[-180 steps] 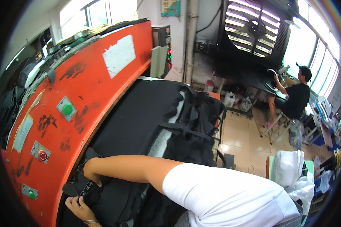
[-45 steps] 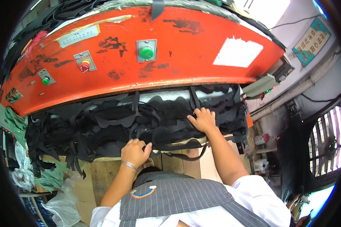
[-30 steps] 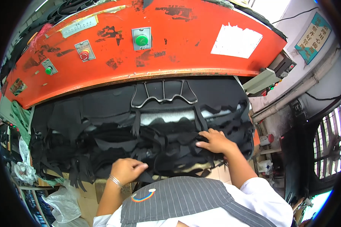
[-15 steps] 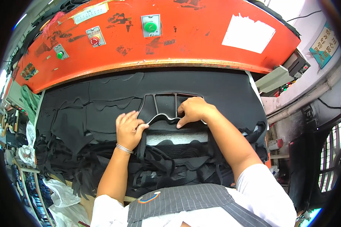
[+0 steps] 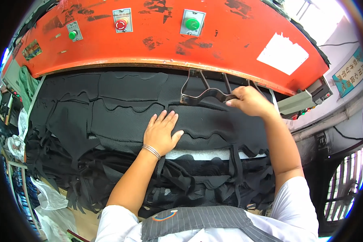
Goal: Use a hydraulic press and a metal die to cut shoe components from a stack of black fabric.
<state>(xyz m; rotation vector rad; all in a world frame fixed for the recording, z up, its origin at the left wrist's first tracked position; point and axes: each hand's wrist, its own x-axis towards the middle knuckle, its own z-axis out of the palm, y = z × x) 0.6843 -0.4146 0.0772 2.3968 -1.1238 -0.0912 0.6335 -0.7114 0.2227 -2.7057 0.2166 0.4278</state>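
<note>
My right hand (image 5: 251,102) grips the front right part of a metal cutting die (image 5: 194,98), a frame with a wavy front band and cross bars. The die is at the far side of the black textured sheet (image 5: 125,121), close under the edge of the orange machine. My left hand (image 5: 161,132) lies flat on the sheet with its fingers spread, holding nothing. Wavy cut lines run through the sheet around both hands. One cut outline is directly right of my left hand.
The orange machine beam (image 5: 157,44) spans the far side, with green buttons (image 5: 192,24) and a red button (image 5: 121,24). Black scraps (image 5: 189,177) heap along the near edge, beside a strip of white surface (image 5: 197,154). White plastic bags (image 5: 52,197) hang at lower left.
The die has moved from between both hands to the far right, carried by my right hand. My left hand has let go of it and now rests flat on the sheet.
</note>
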